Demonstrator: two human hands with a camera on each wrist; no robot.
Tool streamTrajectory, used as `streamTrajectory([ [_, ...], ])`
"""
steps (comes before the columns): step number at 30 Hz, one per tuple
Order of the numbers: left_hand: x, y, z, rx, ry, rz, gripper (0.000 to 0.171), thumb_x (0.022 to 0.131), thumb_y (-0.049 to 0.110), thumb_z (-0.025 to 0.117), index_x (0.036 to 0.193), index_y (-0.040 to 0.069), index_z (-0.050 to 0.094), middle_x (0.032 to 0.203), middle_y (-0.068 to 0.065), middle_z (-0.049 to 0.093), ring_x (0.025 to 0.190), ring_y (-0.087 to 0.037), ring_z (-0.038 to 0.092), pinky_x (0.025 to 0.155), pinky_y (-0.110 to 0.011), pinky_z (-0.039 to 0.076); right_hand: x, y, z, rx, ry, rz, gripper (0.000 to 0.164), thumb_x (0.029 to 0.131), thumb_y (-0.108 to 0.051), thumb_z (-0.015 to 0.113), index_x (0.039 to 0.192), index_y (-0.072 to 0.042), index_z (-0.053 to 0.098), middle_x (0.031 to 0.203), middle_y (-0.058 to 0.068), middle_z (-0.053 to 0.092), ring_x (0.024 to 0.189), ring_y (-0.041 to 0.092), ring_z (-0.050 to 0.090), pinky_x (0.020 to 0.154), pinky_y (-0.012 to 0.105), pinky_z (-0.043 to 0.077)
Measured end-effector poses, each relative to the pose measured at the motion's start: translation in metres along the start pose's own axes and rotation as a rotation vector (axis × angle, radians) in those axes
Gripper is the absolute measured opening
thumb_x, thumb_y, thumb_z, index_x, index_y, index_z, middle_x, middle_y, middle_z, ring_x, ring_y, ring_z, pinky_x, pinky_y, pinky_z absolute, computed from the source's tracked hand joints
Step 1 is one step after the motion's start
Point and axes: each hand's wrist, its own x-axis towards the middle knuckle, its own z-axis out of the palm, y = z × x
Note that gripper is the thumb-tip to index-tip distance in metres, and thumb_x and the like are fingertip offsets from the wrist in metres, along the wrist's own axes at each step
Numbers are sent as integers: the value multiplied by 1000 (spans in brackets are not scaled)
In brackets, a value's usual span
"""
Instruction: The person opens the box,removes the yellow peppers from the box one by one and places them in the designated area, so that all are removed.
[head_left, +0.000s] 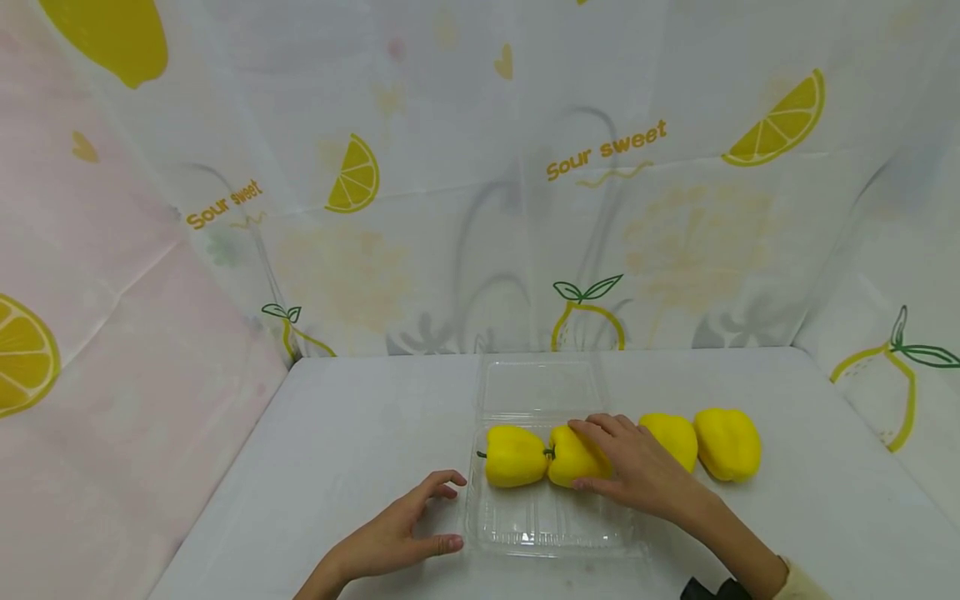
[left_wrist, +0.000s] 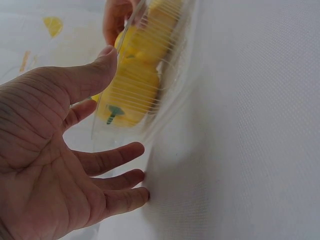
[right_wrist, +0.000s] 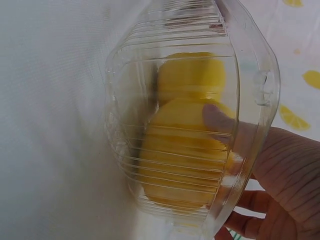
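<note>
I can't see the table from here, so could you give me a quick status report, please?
Left hand open beside the clear tray. Right hand grips the second pepper in the tray, next to the first pepper. Two spare peppers wait outside; nothing obstructing.

white table (head_left: 360,433) with a fine woven texture, closed in on three sides by draped sheeting. back curtain (head_left: 480,208) is white with lemon-slice prints, outlined pears with green leaves, faint pale flower shapes and "sour sweet" lettering (head_left: 606,150) in orange, repeated at upper left. left panel (head_left: 90,350) is pale pink, with a big lemon slice at its left edge and a whole lemon at top. right panel (head_left: 892,333) is white with one outlined pear. two loose yellow bell peppers sit on the table right of the middle, side by side, near one (head_left: 675,437) partly hidden, far one (head_left: 727,443) fully visible.
</note>
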Motion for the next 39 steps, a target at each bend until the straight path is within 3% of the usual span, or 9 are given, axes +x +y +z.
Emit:
streamTrajectory([
  [25, 2, 2, -1, 4, -4, 4, 59, 92, 39, 71, 140, 34, 36, 132, 2, 53, 124, -24, 49, 99, -56, 38, -2, 5, 0, -12, 100, -52, 75, 75, -50, 82, 134, -12, 56, 121, 2, 57, 107, 21, 54, 90, 43, 48],
  [39, -1, 3, -1, 1, -1, -2, 59, 91, 39, 71, 139, 35, 37, 131, 3, 53, 123, -25, 50, 97, -55, 39, -6, 0, -10, 3, 152, 25, 74, 74, -54, 82, 133, -16, 57, 116, 0, 56, 103, 18, 55, 89, 42, 50],
])
